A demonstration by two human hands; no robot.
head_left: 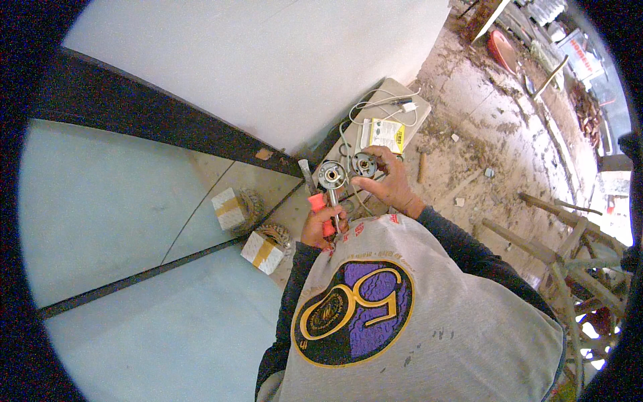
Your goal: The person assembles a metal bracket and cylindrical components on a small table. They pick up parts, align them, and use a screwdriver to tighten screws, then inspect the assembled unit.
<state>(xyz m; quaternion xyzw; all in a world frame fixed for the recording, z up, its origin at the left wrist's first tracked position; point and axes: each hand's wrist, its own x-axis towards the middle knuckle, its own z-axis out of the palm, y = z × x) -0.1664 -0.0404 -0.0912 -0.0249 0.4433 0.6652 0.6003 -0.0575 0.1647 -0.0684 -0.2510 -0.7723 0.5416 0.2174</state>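
Observation:
My left hand (321,228) is closed around a chrome door lever handle (333,176) with a round rose on its end, and around an orange-handled tool (316,201) with a flat grey blade, which looks like a chisel. Beside the lever's rose, my right hand (390,181) pinches a second round metal rose (364,164) with a hole in its middle, between thumb and fingers. The two round parts are close together, facing up. Just beyond my right hand lies a yellow-and-white box (387,136).
A pale slab (418,110) bears a white cable with a plug (408,107). To the left, blue-grey glass panels (114,201) meet a dark frame (167,114). A taped white carton (262,253) sits near the glass. Rough wooden legs (569,251) stand at right; debris lies on the floor.

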